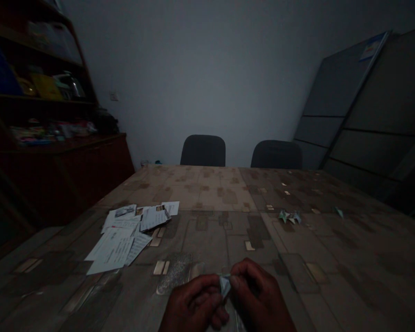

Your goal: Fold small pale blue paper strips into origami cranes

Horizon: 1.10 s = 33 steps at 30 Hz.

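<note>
Near the front edge of the table, a small pale folded paper [224, 286] is pinched between my two hands. My left hand [195, 304] grips its left side with thumb and forefinger, the other fingers curled below. On the paper's right side, the thumb and forefinger of my right hand [257, 293] are closed at its edge. Ahead to the right lies a little cluster of folded paper pieces [290, 216], with a single folded piece [339, 212] farther right. To the left, printed paper sheets [114, 244] lie in a loose, overlapping pile.
The patterned tablecloth [207, 235] covers the wide table. Two dark chairs stand behind it, one near the middle [203, 150] and one to the right [276, 154]. A loaded shelf cabinet [62, 150] is at the left, and large panels [332, 92] lean at the right.
</note>
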Tool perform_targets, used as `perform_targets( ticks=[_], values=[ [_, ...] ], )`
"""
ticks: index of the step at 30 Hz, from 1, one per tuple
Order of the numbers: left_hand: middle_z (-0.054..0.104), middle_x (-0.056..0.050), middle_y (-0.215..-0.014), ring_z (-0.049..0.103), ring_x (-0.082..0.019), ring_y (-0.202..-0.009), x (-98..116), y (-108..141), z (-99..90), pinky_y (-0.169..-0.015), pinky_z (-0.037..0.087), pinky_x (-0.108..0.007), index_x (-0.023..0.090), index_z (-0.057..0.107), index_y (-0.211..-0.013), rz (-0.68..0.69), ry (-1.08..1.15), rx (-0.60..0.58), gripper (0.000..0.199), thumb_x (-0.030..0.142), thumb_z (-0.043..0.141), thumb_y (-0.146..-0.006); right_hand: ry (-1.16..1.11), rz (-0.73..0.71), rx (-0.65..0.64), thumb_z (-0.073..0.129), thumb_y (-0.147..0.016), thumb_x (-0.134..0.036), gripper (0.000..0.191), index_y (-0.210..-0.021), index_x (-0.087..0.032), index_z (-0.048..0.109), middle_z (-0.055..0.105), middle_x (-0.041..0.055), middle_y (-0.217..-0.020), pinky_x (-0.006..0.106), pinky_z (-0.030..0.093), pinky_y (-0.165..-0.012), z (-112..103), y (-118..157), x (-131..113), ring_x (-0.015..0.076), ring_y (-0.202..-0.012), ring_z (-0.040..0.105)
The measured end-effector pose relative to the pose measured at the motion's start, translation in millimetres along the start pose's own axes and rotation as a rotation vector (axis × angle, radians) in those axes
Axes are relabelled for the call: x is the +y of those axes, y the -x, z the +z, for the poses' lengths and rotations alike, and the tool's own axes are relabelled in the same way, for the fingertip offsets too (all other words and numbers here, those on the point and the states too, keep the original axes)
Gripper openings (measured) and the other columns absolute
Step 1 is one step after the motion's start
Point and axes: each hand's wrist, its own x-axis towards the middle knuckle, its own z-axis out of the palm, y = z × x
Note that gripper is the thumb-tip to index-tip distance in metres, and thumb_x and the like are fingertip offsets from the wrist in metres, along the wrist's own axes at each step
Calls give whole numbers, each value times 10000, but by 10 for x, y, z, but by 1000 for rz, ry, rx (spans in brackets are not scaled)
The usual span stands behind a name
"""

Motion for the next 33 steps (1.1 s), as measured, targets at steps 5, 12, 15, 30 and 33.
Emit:
perform_targets(
  ticks=[5, 12, 15, 30, 33],
  values=[
    [730, -50, -563, 646, -154, -509, -21, -21, -26, -536, 491, -230, 121, 769, -957, 13, -3, -30, 484, 555, 740, -746, -116, 74, -17, 570, -874, -455, 297, -761, -181, 583, 523, -12, -672, 260, 386, -609, 16, -3, 54, 168, -648, 493],
    [740, -51, -570, 656, -151, -506, -9, -39, -37, -539, 489, -224, 125, 768, -971, 9, 2, -43, 470, 551, 712, -779, -374, 177, -32, 644, -805, -583, 417, -760, -175, 566, 572, -7, -634, 250, 379, -590, 67, -29, 15, 158, -606, 515],
    [740, -51, -566, 652, -142, -490, -9, -48, -34, -520, 483, -211, 126, 775, -935, 23, 2, -44, 475, 567, 710, -772, -419, 185, -60, 665, -799, -575, 414, -773, -174, 565, 586, -6, -637, 248, 390, -603, 63, -40, 1, 157, -614, 531],
    [713, -42, -531, 648, -155, -461, -20, -39, 3, -495, 483, -223, 104, 714, -937, -28, 73, 3, 539, 581, 771, -692, -46, 4, -61, 520, -913, -436, 292, -781, -180, 572, 546, 0, -706, 256, 404, -616, 22, -9, 60, 166, -661, 521],
    [719, -45, -557, 650, -162, -470, -26, -28, 11, -493, 489, -234, 114, 702, -990, -24, 112, 19, 543, 550, 790, -680, 11, -63, -74, 493, -923, -390, 258, -788, -185, 572, 558, 2, -717, 253, 406, -614, 8, -13, 27, 165, -660, 541]
  ],
)
